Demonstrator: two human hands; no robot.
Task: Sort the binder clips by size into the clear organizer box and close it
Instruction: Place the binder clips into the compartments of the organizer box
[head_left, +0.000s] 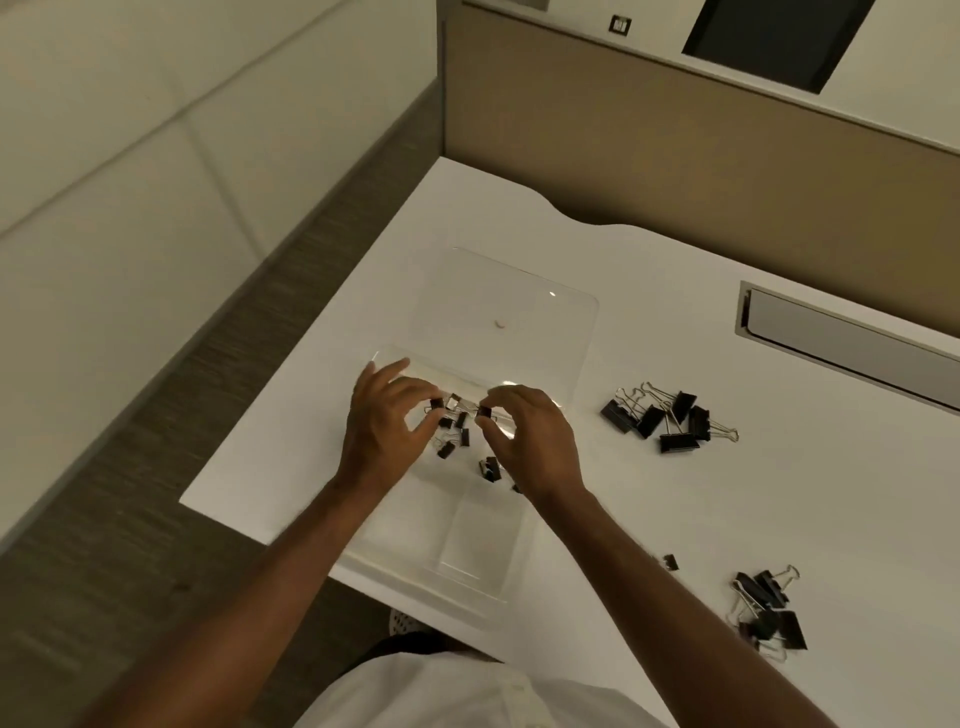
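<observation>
A heap of large black binder clips (769, 610) lay near the table's (675, 519) front right edge, one small clip (670, 561) just beside the right forearm. The clear box (457, 561) sat at the table's front left corner, near compartments bare, its lid (504, 306) open flat toward the back. Over the far compartment, left hand (382, 426) pinched a small clip (437, 404) between thumb and fingertips; right hand (530, 436) pinched another small clip (484, 412) the same way. Several small clips (460, 434) lay inside beneath them. A second pile of large clips (662, 418) lay right of the box, mid-table. A metal slot (852, 343) ran along the back right edge.
</observation>
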